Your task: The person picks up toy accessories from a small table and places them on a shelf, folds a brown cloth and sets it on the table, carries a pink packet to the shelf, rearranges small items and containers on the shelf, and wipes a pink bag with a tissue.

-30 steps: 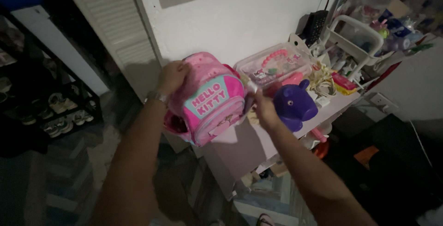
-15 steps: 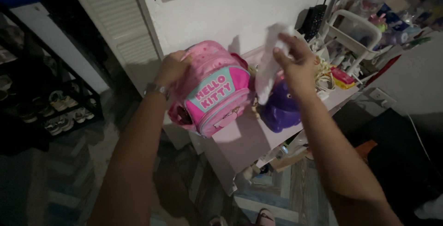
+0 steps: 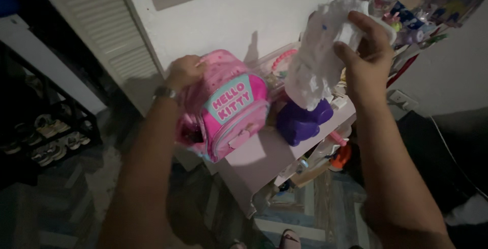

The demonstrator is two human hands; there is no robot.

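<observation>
My left hand (image 3: 185,72) grips the top of a small pink backpack (image 3: 223,111) with a teal patch, holding it upright at the edge of a pale pink shelf (image 3: 264,157). My right hand (image 3: 363,50) is raised above the shelf, shut on a crumpled white cloth (image 3: 317,61) that hangs down from it. Under the cloth sits a purple plush toy (image 3: 300,122), just right of the backpack.
A clear plastic box (image 3: 277,63) with pink items stands against the white wall behind the backpack. Cluttered toys and bottles (image 3: 412,20) fill the shelf's right end. A dark shoe rack (image 3: 46,137) stands at the left, and a louvred door (image 3: 101,30) is behind it.
My right hand has lifted the white cloth up and away from the backpack, from shelf height to well above the purple toy. My left hand still holds the backpack in place.
</observation>
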